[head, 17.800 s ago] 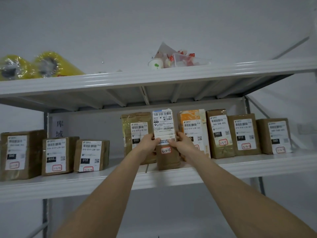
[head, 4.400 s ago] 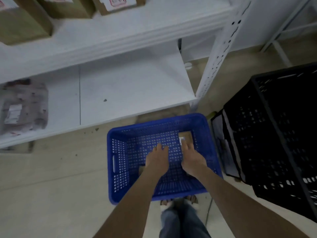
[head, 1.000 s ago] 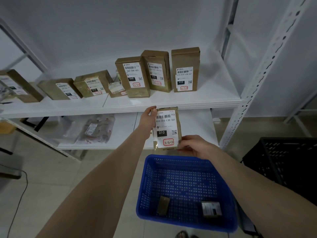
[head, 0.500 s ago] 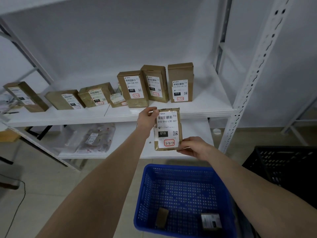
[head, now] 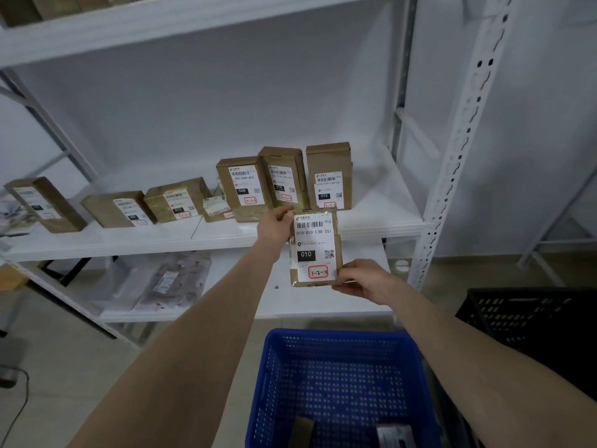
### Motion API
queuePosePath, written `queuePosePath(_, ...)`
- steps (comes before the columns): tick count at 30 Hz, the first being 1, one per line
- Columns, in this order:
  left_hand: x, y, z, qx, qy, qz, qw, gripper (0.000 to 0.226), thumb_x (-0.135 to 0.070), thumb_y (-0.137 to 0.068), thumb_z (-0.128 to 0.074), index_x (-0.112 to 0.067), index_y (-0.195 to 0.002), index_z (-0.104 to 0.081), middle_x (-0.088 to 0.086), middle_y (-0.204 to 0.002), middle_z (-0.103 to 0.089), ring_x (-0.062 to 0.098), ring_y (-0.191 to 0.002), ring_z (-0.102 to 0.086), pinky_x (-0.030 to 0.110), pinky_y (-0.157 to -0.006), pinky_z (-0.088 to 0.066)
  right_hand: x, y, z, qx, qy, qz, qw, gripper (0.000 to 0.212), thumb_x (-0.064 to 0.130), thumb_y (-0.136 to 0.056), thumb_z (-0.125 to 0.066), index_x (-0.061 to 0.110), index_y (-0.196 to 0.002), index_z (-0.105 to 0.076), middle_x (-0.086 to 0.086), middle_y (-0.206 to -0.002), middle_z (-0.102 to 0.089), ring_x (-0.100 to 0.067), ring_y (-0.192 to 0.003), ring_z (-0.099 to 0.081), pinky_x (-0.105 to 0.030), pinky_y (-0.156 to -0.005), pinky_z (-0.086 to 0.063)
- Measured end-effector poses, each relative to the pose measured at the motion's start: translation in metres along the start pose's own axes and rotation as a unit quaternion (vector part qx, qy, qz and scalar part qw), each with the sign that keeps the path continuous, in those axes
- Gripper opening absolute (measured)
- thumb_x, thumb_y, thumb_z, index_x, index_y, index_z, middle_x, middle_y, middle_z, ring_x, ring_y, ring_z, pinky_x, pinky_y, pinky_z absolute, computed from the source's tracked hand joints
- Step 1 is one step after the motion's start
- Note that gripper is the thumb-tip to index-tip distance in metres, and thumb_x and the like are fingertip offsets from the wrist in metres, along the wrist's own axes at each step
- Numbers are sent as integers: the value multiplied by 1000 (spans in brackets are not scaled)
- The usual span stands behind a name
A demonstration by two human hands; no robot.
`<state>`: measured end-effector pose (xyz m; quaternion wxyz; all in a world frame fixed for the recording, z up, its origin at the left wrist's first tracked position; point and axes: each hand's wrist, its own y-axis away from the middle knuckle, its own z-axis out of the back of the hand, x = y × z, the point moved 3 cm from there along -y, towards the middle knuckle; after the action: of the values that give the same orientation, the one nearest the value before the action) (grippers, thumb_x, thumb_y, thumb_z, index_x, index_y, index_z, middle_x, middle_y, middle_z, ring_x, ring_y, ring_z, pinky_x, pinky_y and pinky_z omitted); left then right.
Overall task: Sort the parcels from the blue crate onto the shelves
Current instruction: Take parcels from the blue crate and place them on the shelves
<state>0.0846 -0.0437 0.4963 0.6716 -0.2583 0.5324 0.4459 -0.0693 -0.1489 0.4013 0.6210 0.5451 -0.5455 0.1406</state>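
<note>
A white metal shelving unit stands against a plain white wall [head: 193, 108] in a dim storeroom with a pale tiled floor [head: 64, 367]. A perforated white upright post [head: 458, 140] carries the shelves at the right. The middle shelf [head: 371, 221] is smooth white board. It holds a row of brown cardboard boxes, each with a white printed label. Three stand upright side by side: a left box [head: 240, 185], a centre box [head: 282, 176] and a right box [head: 329, 176]. Others further left lie lower or tilted. On the lower shelf [head: 323, 302] lies a soft, crinkled plastic bag [head: 174, 279] with a small label. A blue crate [head: 336, 334] of perforated plastic sits on the floor below, with two small parcels just visible at its bottom edge. A black crate [head: 533, 318] of similar lattice plastic stands to its right.

The held parcel [head: 315, 250] is a flat, brown paper packet, rectangular and slightly glossy at its edges. It is held upright in the air in front of the middle shelf's front edge, above the blue crate. Its white label faces the viewer, showing a barcode, the code 010-010-L30-551, a black block reading 010, a small square code and a handwritten mark in a red frame beginning 3-2. The left grip [head: 274, 226] pinches the packet's upper left corner. The right grip [head: 365, 281] pinches its lower right corner, thumb on the front.
</note>
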Motion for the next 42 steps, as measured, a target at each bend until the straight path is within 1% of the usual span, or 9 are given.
queuePosePath(8, -19, -11, 18, 0, 17, -31, 999, 23, -15, -97, -50, -16, -114, -64, 8, -114, -65, 26, -102, -62, 39, -87, -55, 22, -1, -18, -17, 12, 32, 999, 21, -8, -77, -63, -3, -97, -64, -8, -91, -75, -20, -80, -74, -25, -67, -57)
queuePosePath(12, -34, -18, 38, 12, 8, -51, 999, 13, -15, -96, -52, -20, -105, -58, 8, -114, -64, 27, -104, -61, 45, -90, -54, 37, 0, -36, -38, 2, 49, 998, 25, -11, -75, -60, -5, -99, -65, -10, -92, -75, -21, -82, -73, -25, -66, -57)
queuePosePath(16, -54, -25, 57, 32, 34, -63, 997, 15, -14, -97, -50, -15, -110, -57, 11, -115, -64, 29, -103, -63, 46, -88, -54, 58, 3, -55, -76, -28, 89, 993, 20, -14, -75, -60, -3, -90, -60, -12, -86, -75, -22, -75, -72, -26, -63, -57)
queuePosePath(20, -85, -32, 67, 61, 41, -101, 992, 24, -8, -95, -52, -13, -118, -56, 9, -122, -62, 26, -107, -61, 43, -91, -53, 90, 12, -65, -142, -45, 147, 978, 28, -8, -77, -71, 8, -87, -51, -13, -90, -70, -22, -71, -69, -28, -59, -57)
queuePosePath(23, -114, -33, 69, 76, 42, -138, 987, 27, -6, -93, -54, -17, -119, -57, 8, -120, -63, 24, -104, -62, 39, -89, -54, 119, 27, -69, -183, -7, 199, 963, 32, 3, -75, -79, 14, -90, -53, -9, -92, -69, -21, -77, -69, -28, -62, -58)
queuePosePath(27, -160, -30, 71, 77, 51, -201, 975, 27, -8, -92, -57, -16, -117, -58, 7, -119, -63, 24, -107, -62, 44, -92, -53, 159, 54, -67, -192, 14, 242, 951, 43, 7, -75, -79, 14, -109, -53, -10, -101, -70, -24, -84, -71, -29, -64, -58)
queuePosePath(32, -222, -21, 70, 80, 66, -266, 958, 19, -4, -91, -58, -15, -107, -60, 9, -112, -64, 24, -102, -61, 43, -91, -53, 212, 86, -52, -213, 21, 298, 930, 37, 6, -74, -80, 13, -100, -55, -4, -86, -73, -13, -65, -71, -22, -53, -54)
queuePosePath(36, -280, -15, 67, 42, 67, -329, 941, 18, -4, -89, -60, -19, -100, -62, 5, -97, -65, 26, -95, -64, 45, -85, -56, 265, 107, -37, -242, 58, 353, 902, 34, 13, -72, -82, 21, -92, -56, -4, -88, -72, -17, -77, -67, -28, -69, -56)
queuePosePath(42, -366, -9, 51, -16, 55, -385, 921, 20, -7, -88, -63, -20, -103, -64, -1, -91, -63, 24, -95, -65, 44, -86, -55, 342, 136, -10, -259, 84, 425, 863, 37, 18, -71, -82, 18, -99, -58, -3, -89, -71, -15, -75, -66, -27, -65, -53)
